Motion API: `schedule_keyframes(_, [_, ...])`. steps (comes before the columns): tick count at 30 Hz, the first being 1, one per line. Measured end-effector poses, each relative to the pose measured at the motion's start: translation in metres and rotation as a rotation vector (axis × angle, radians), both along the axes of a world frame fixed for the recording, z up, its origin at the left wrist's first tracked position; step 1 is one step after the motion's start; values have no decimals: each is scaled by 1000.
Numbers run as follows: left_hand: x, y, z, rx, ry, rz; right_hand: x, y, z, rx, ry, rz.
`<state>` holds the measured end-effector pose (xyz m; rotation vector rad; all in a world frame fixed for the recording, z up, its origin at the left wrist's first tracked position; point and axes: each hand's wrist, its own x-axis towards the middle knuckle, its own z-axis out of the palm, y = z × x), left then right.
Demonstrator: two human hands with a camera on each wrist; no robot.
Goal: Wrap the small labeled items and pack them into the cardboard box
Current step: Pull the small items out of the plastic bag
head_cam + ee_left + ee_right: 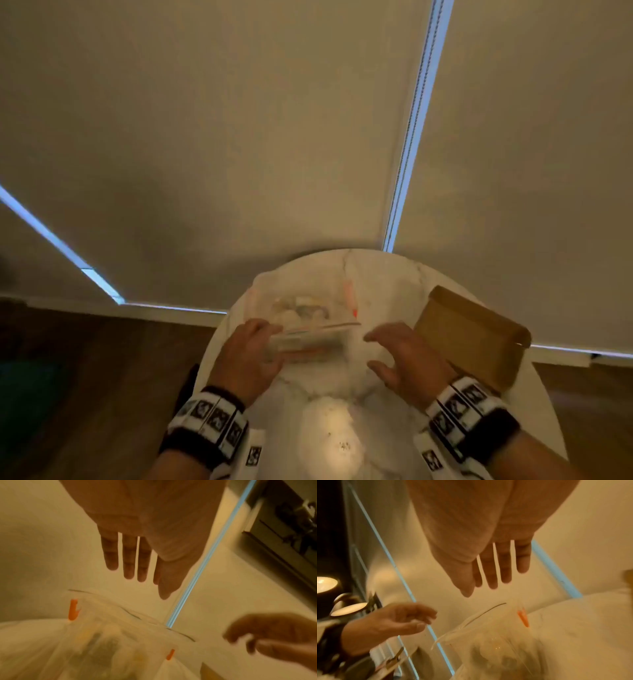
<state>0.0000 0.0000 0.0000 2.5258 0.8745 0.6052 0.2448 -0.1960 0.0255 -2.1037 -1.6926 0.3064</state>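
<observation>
Leftmost, left hand (248,356): grip curled at the near edge of a clear plastic bag (301,308); whether it has hold of the bag, cannot tell. Centre, bag on round marble counter (346,428), orange markings, small blurred items (298,310) inside. Next, right hand (407,359): grip relaxed, fingers spread, holding nothing, apart from the bag. Rightmost, cardboard box (469,339) on the counter's right edge.

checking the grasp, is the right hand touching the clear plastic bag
Apart. In the head view the right hand hovers open beside the clear plastic bag, with bare marble table showing between them.
</observation>
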Motion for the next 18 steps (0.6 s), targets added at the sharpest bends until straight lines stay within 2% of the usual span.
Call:
schedule_keyframes(1, [11,10,1,45,71,-15,2,23,-2,32,-99,65])
schedule_keyframes(2, [19,15,4,111,203,0,0,42,1,-56,-218,98])
schedule_keyframes(5, [38,31,8,69,523,33,-2,90,1,-366,-335,118])
schedule_keyframes(7, [42,39,1,49,624,35,-2,104,-8,-447,-355,100])
schedule_keyframes(8, [44,45,0,19,614,48,-1,110,-11,-465,-345,70])
schedule_keyframes(12, [53,69,12,-93,367,135,10,136,4,-311,-254,-21])
schedule_keyframes(15, [57,74,42,-111,220,223,21,146,30,-101,-113,-97])
schedule_keyframes(18, [51,71,76,-122,23,214,23,138,61,150,31,-125])
